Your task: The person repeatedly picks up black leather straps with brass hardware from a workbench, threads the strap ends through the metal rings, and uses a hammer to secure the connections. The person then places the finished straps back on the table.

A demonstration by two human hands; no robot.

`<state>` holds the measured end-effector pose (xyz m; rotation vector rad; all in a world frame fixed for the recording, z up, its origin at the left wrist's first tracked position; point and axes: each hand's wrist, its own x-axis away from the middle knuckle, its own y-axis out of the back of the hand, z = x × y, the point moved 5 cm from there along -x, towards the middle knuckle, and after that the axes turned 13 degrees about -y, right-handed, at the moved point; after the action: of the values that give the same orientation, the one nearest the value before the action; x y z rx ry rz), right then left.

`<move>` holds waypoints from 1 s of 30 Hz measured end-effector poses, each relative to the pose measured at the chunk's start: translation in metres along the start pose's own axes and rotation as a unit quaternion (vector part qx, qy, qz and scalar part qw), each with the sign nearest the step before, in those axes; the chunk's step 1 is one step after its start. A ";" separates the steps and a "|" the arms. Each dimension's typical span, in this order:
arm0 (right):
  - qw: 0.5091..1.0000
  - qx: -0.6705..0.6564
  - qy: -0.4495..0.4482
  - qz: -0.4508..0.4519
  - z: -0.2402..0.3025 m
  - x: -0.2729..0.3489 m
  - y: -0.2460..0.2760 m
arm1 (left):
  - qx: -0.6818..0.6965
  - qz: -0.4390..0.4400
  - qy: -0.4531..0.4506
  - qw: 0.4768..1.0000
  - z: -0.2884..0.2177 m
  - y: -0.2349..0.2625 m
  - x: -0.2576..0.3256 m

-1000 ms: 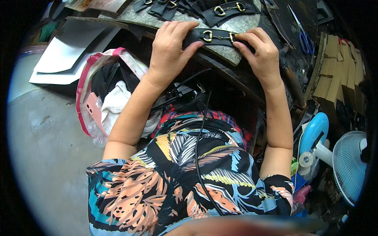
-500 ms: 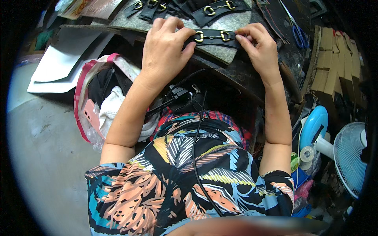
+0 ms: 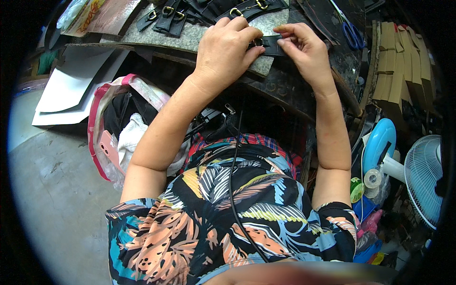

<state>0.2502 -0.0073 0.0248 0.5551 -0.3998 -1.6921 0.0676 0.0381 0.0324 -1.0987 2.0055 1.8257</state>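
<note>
A black leather strap lies at the front edge of a speckled stone slab. My left hand is closed on its left part, thumb and fingers around a dark, ring-like fitting; the strap's far left end is hidden behind that hand. On the right, my right hand pinches the strap's other end between thumb and fingers. Beyond my hands, more black straps with gold-coloured buckle fittings lie piled on the slab, and another strap with gold fittings rests just behind.
Blue-handled scissors lie on the dark bench at right. Stacked cardboard pieces and a fan stand farther right. To my left are white sheets and a pink-rimmed bag holding a cloth and a pink phone.
My hands have come closer together, the left moving rightward along the strap. Its gold horsebit fitting, plain before, is now mostly covered. The whole view has shifted slightly.
</note>
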 end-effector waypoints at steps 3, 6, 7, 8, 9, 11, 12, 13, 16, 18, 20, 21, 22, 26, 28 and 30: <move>0.945 -0.293 -0.124 0.078 -0.012 -0.002 0.003 | -0.014 0.009 0.004 1.000 -0.001 -0.002 0.000; 0.933 -0.291 -0.176 0.113 -0.016 0.000 0.000 | -0.008 -0.021 -0.002 1.000 -0.001 -0.001 -0.001; 0.924 -0.311 -0.176 0.135 -0.015 0.000 -0.002 | -0.003 -0.018 -0.002 1.000 0.000 -0.002 0.000; 0.924 -0.303 -0.187 0.139 -0.015 0.000 -0.004 | 0.001 -0.015 -0.001 1.000 0.000 -0.003 0.000; 0.929 -0.290 -0.187 0.134 -0.015 0.000 -0.004 | 0.004 -0.014 0.003 1.000 0.001 -0.004 0.001; 0.938 -0.268 -0.177 0.132 -0.014 -0.001 -0.005 | 0.012 -0.026 0.000 1.000 0.001 -0.004 0.003; 0.937 -0.269 -0.173 0.141 -0.013 -0.001 -0.006 | 0.016 -0.033 0.000 0.999 0.001 -0.004 0.003; 0.938 -0.267 -0.171 0.141 -0.013 -0.001 -0.006 | 0.023 -0.033 0.000 0.999 0.002 -0.005 0.004; 0.946 -0.233 -0.181 0.131 -0.016 -0.002 -0.005 | 0.041 -0.032 -0.003 0.999 0.005 -0.006 0.004; 0.952 -0.217 -0.178 0.119 -0.018 -0.003 -0.004 | 0.047 -0.029 -0.007 0.998 0.006 -0.006 0.004; 0.956 -0.215 -0.168 0.108 -0.019 -0.004 -0.005 | 0.050 -0.025 -0.004 0.998 0.006 -0.006 0.003; 0.963 -0.210 -0.147 0.083 -0.019 -0.005 -0.004 | 0.051 -0.019 0.001 0.999 0.006 -0.006 0.003; 0.968 -0.204 -0.132 0.061 -0.018 -0.006 -0.003 | 0.054 -0.030 -0.005 0.998 0.004 -0.004 0.003; 0.986 -0.139 -0.085 -0.024 -0.014 -0.004 0.001 | 0.171 -0.071 0.052 0.981 0.008 0.010 0.010; 0.996 -0.039 -0.004 -0.080 -0.002 -0.002 0.004 | 0.206 -0.123 0.058 0.969 0.015 0.027 0.020; 0.977 0.090 0.125 -0.147 0.018 0.003 0.003 | 0.142 -0.139 0.085 0.976 0.025 0.045 0.034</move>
<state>0.2424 -0.0114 0.0406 0.9893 -0.3007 -1.8474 0.0068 0.0467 0.0411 -1.3978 2.0007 1.3025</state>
